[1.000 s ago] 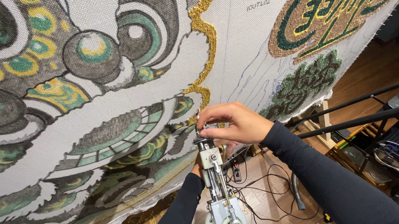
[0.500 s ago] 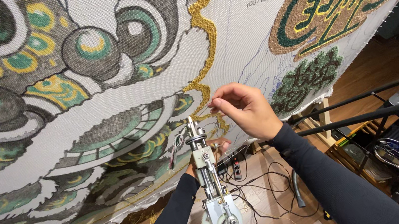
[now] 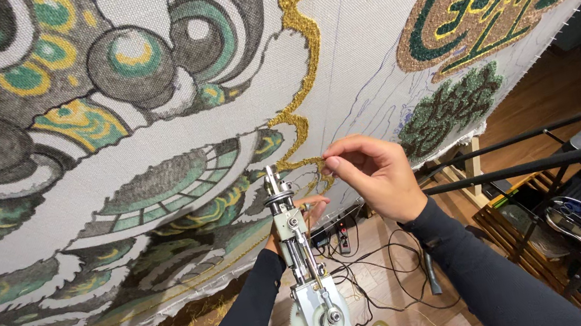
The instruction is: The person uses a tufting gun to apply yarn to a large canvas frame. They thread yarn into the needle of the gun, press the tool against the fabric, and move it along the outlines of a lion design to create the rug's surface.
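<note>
Your right hand (image 3: 375, 176) pinches one gold yarn strand (image 3: 304, 161) at nine o'clock; your left hand (image 3: 305, 215) grips one tufting gun (image 3: 304, 263).

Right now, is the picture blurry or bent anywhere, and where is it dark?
Head view: mostly sharp, the right hand and tufting gun crisp; the wide lens bends the cloth and the black bars at the edges; light is soft and even on the cloth, with no glare; it is dark in the upper right corner and under the frame at lower left.
</note>
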